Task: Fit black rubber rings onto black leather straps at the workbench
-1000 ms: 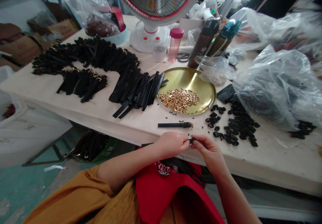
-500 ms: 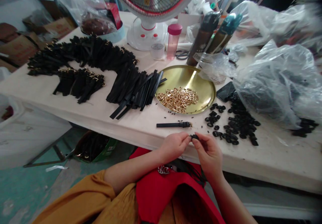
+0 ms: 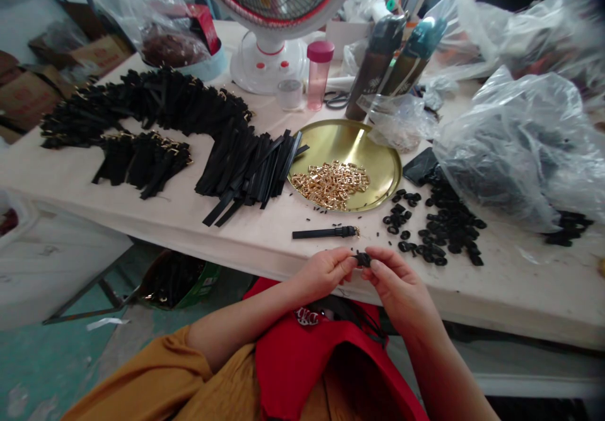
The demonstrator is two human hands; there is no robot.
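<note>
Black small piece (image 3: 363,259) sits pinched between left (image 3: 328,271) and right hand (image 3: 394,279) fingertips, both nearly closed

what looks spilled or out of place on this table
Tiny black bits lie loose in front of the gold tray, perhaps spilled or stray scraps. Ends of the black strips poke over its left rim, looking untidy. Nothing looks clearly damaged.
</note>
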